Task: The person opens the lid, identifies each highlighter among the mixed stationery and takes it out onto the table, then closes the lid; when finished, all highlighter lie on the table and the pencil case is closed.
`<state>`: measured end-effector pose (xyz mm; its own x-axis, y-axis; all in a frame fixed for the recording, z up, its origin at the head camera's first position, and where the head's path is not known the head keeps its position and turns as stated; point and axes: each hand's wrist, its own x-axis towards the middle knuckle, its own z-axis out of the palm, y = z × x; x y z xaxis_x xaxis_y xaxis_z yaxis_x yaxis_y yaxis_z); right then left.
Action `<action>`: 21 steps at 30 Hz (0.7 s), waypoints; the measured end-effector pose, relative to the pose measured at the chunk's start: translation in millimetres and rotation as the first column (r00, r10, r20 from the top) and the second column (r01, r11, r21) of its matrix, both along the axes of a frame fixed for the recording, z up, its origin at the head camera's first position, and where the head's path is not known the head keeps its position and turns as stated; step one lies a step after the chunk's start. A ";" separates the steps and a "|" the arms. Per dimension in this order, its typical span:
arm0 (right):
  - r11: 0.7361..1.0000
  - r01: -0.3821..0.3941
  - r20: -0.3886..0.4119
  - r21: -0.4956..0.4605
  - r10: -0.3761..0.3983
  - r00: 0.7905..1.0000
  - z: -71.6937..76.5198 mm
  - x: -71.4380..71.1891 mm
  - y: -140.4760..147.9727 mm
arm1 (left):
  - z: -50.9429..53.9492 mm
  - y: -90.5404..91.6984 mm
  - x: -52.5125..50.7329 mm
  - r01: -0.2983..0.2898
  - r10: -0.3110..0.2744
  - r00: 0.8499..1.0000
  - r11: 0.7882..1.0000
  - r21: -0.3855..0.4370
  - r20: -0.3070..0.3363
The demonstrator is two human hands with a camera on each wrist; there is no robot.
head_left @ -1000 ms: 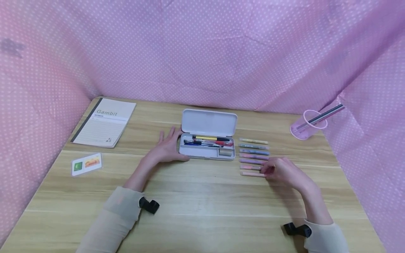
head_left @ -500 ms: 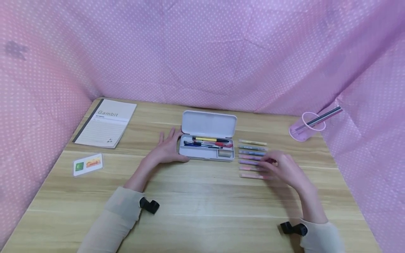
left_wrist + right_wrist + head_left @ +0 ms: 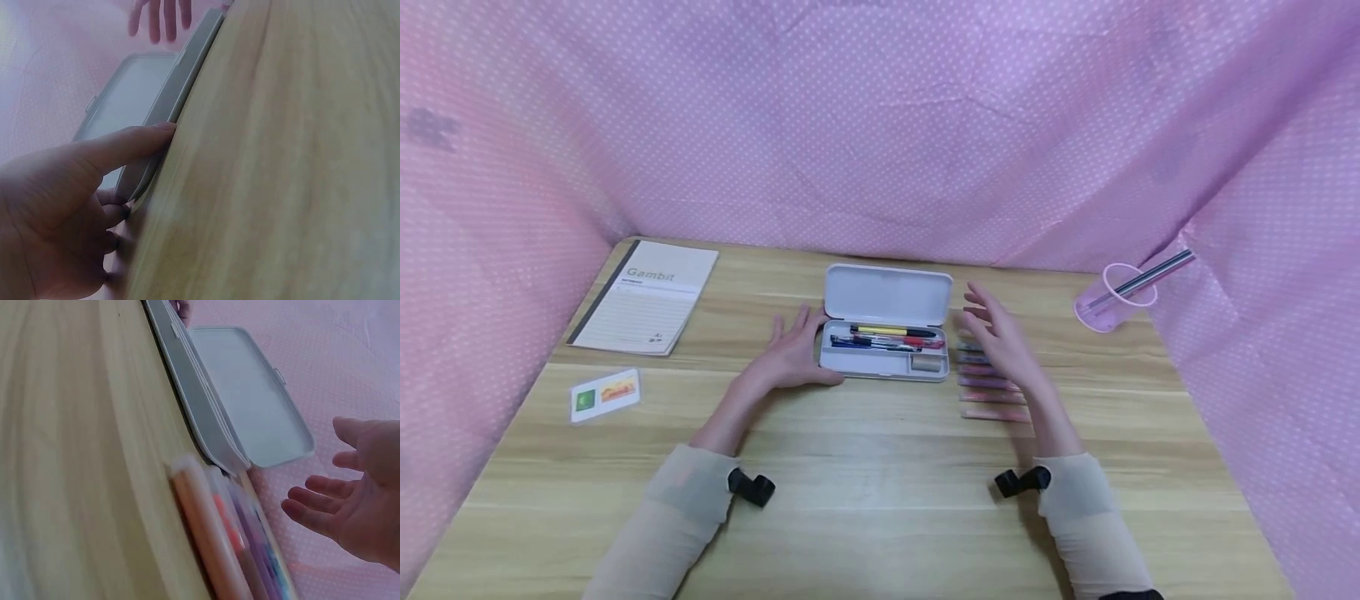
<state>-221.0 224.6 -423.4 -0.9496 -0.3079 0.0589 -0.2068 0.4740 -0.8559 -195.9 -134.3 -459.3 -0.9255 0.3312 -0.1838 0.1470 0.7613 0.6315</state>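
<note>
An open grey-white pencil case [image 3: 886, 362] stands mid-table, its lid [image 3: 887, 295] tipped back. Inside lie several pens [image 3: 895, 335] and a small greyish block [image 3: 926, 363]. My left hand [image 3: 787, 358] holds the case by its left end; in the left wrist view the thumb [image 3: 134, 145] presses the front wall and the fingers bend round the end. To the right of the case is a row of several coloured markers [image 3: 992, 397]. Over the far part of that row hovers my right hand [image 3: 1003, 337], fingers extended and holding nothing; it hides some markers.
A notebook [image 3: 647, 296] lies at the back left, with a small picture card [image 3: 605, 395] in front of it. At the back right a pink cup [image 3: 1101, 308] holds dark sticks [image 3: 1153, 275]. Pink dotted cloth [image 3: 880, 133] hangs behind the table.
My right hand has lifted off the near markers and moved left and away from me, its fingers spreading. My left hand stays on the pencil case. The view has shifted slightly.
</note>
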 end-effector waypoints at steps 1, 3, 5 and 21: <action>1.000 0.010 0.027 -0.020 -0.009 1.000 -1.2 -3.6 -3.8 | -0.3 0.1 -0.3 0.001 -0.001 1.000 1.000 -0.001 0.000; 0.998 0.025 0.074 -0.051 -0.021 0.997 -3.0 -9.1 -10.5 | 0.0 0.3 -0.1 0.001 -0.001 1.000 1.000 -0.003 0.004; 0.997 0.026 0.108 -0.078 -0.017 0.994 -3.2 -13.0 -17.1 | 0.1 0.1 -0.1 0.000 0.000 1.000 1.000 0.000 0.005; 0.994 0.019 0.139 -0.111 -0.004 0.990 -4.4 -15.2 -31.5 | 3.9 1.3 2.3 -0.003 0.003 1.000 1.000 0.007 0.010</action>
